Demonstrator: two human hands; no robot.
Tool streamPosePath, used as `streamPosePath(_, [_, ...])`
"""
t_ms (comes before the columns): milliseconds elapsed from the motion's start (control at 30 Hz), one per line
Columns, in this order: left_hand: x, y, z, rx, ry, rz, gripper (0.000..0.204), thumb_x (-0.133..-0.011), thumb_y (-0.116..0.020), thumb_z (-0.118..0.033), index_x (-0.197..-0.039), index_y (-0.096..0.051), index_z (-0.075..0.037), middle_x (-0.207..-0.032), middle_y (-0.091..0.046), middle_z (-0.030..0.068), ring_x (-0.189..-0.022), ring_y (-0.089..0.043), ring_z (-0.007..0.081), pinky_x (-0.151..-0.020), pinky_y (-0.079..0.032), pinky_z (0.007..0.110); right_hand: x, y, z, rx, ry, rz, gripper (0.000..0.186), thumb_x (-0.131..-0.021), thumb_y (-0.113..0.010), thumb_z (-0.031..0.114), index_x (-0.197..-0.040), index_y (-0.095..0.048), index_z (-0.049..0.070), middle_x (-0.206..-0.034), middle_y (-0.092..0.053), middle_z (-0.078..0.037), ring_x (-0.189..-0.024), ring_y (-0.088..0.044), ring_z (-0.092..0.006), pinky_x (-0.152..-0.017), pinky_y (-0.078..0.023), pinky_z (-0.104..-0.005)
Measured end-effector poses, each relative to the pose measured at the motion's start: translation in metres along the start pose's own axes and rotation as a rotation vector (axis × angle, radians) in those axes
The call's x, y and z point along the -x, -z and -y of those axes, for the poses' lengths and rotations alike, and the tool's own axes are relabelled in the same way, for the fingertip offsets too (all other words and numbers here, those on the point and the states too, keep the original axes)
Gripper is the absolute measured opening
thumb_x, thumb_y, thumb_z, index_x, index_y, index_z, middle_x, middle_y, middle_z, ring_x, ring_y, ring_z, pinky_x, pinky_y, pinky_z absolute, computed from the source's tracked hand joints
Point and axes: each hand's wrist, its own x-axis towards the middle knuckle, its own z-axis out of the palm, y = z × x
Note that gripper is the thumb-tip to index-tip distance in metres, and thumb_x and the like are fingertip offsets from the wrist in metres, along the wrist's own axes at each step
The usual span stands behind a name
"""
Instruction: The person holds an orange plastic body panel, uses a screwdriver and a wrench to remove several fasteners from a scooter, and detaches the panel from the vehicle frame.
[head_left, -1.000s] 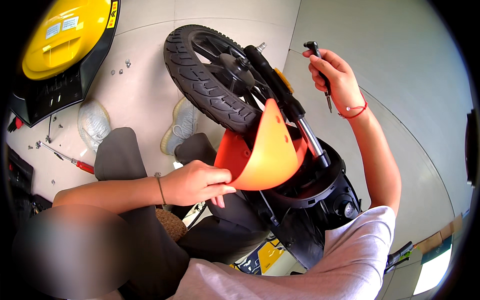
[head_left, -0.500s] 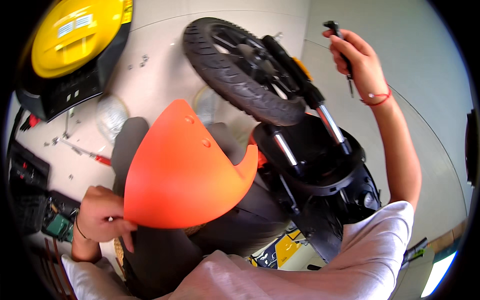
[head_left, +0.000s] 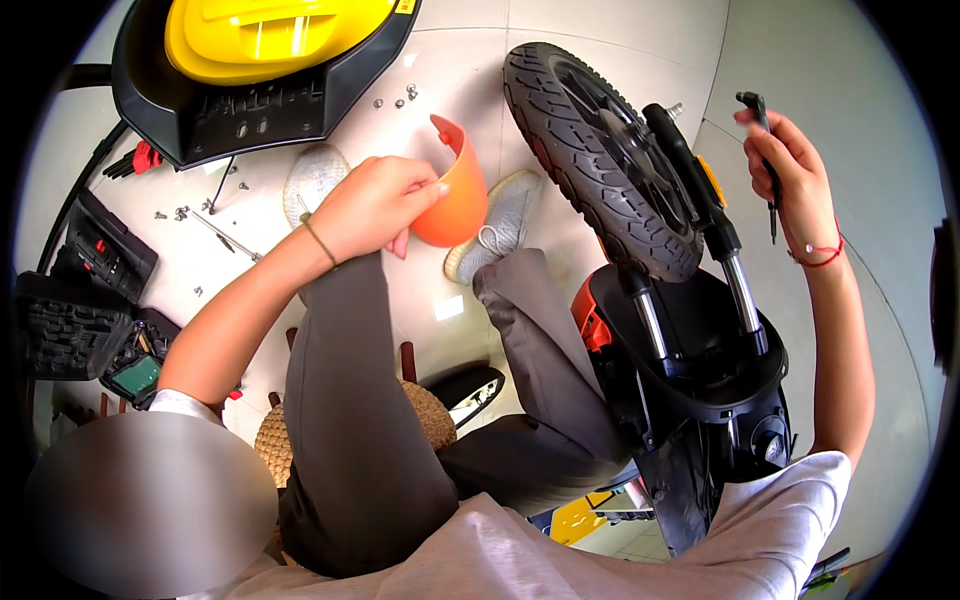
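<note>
My left hand (head_left: pixel 372 205) is closed on the edge of an orange curved plastic fender (head_left: pixel 455 205), pinching it between thumb and fingers. It hangs in the air over the floor, between my two shoes. Up at the right, my right hand (head_left: pixel 792 165) grips a slim black tool (head_left: pixel 768 180) with a bent head and a thin lower tip; its exact kind does not show. Left of that hand stands a black knobbly tyre (head_left: pixel 580 165) on a wheel, set between the fork legs (head_left: pixel 740 290) of a vehicle lying beside my leg.
A yellow and black body panel (head_left: pixel 270 75) lies at the upper left. Several loose screws (head_left: pixel 400 103), a screwdriver (head_left: pixel 225 238) and red-held hex keys (head_left: pixel 148 156) are on the floor. Open black toolboxes (head_left: pixel 70 325) stand at the left. A woven stool (head_left: pixel 425 412) is under me.
The orange fender has moved from near my lap forward over the floor and turned edge-on, with my left arm stretched after it. The view has shifted; my right hand still holds the black tool.
</note>
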Motion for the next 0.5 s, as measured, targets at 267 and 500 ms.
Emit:
streamPosePath(267, [-0.022,0.014,-0.003,-0.216,-0.032,-0.209,0.029,-0.100,-0.053,-0.024,-0.088,-0.060,0.003,-0.058,-0.055,0.0067,-0.040,-0.052,0.0131,-0.046,-0.043,0.030,-0.007,-0.002,-0.011,-0.026,-0.027,-0.008,0.025,-0.100,-0.052,0.021,-0.115,-0.062,0.003,-0.074,-0.044,0.006,-0.060,-0.034,-0.0027,-0.054,-0.028,-0.0202])
streamPosePath(500, [-0.022,0.028,0.002,-0.455,-0.066,-0.422,0.029,-0.092,-0.056,-0.027,-0.095,-0.063,0.001,-0.080,-0.067,0.0190,-0.070,-0.066,0.0343,-0.068,-0.052,0.043,-0.005,-0.006,-0.004,-0.017,-0.018,0.009,0.025,-0.100,-0.053,0.020,-0.116,-0.062,0.003,-0.073,-0.043,0.007,-0.060,-0.033,-0.0025,-0.053,-0.027,-0.0203])
